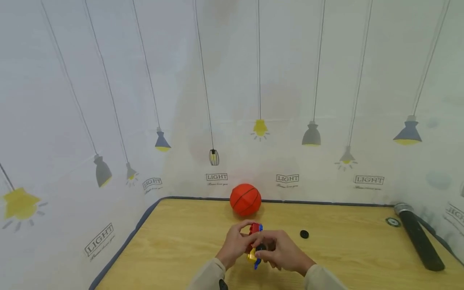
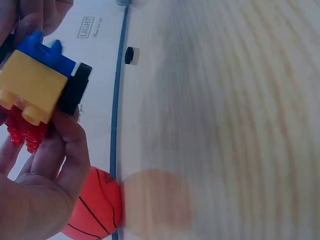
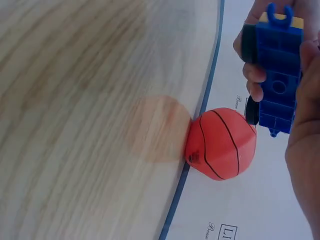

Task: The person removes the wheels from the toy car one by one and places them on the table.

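A toy block vehicle is held up off the table by my left hand, whose fingers and thumb grip its sides. It has a red brick, a yellow brick and a blue chassis with a hook at one end. Two black wheels, one near the hook and one farther along, sit on one side of the chassis. My right hand pinches another black wheel against the vehicle's other side; its fingers hide whether it is seated.
One loose black wheel lies on the wooden table, right of my hands. Behind the vehicle, a red ball with black lines rests near the back edge. A microphone and a small round disc lie at the right.
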The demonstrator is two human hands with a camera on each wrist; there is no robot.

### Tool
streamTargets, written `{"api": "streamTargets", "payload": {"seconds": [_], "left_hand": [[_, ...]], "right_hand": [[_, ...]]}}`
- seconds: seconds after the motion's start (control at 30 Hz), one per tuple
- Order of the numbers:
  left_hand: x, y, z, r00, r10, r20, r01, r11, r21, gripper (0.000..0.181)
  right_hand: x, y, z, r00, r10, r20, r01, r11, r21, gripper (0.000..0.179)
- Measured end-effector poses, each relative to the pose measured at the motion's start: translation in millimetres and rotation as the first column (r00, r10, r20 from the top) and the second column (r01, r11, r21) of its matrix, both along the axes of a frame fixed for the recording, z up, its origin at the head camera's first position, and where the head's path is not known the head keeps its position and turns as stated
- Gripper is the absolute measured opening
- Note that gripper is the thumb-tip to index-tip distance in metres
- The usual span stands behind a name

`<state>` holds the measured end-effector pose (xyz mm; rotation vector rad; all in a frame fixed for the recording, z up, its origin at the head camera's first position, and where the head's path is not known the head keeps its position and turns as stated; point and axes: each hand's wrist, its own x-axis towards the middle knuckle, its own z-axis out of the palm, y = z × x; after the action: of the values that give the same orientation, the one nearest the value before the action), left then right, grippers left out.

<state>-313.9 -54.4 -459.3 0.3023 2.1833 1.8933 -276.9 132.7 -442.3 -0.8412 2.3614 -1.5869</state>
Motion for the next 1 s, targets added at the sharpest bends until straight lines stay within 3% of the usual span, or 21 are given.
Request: {"api": "streamTargets", "payload": {"seconds": [0.2,0.43,0.6,0.77,1.0], "left_hand": [[-0.4,-4.0,6.7,0.999,-0.045,-0.013,0.046,0.998,0.048,0.038],[-5.1,-13.7,14.8,0.994,-0.094,-0.049,0.098,0.989,0.108,0.038],[-4.7,-17.0,19.7,0.993,-0.106,-0.057,0.111,0.990,0.091,0.039],[-2.6,-22.0,20.8,0.994,-0.100,-0.053,0.102,0.994,0.050,0.041],[-11.0,-22.6,23.4,0.989,-0.124,-0.085,0.127,0.992,0.026,0.047]], "right_hand": [[0.2,24.2,3.8,0.998,-0.058,0.012,0.058,0.998,-0.002,0.025],[-8.3,59.9,8.6,0.995,-0.098,-0.028,0.099,0.993,0.066,0.035],[-13.0,84.4,5.4,0.992,-0.122,-0.031,0.125,0.986,0.113,0.033],[-17.7,102.4,-4.4,0.989,-0.145,0.023,0.140,0.980,0.142,0.024],[-32.2,125.1,-18.3,0.965,-0.260,0.038,0.249,0.952,0.180,0.020]]}}
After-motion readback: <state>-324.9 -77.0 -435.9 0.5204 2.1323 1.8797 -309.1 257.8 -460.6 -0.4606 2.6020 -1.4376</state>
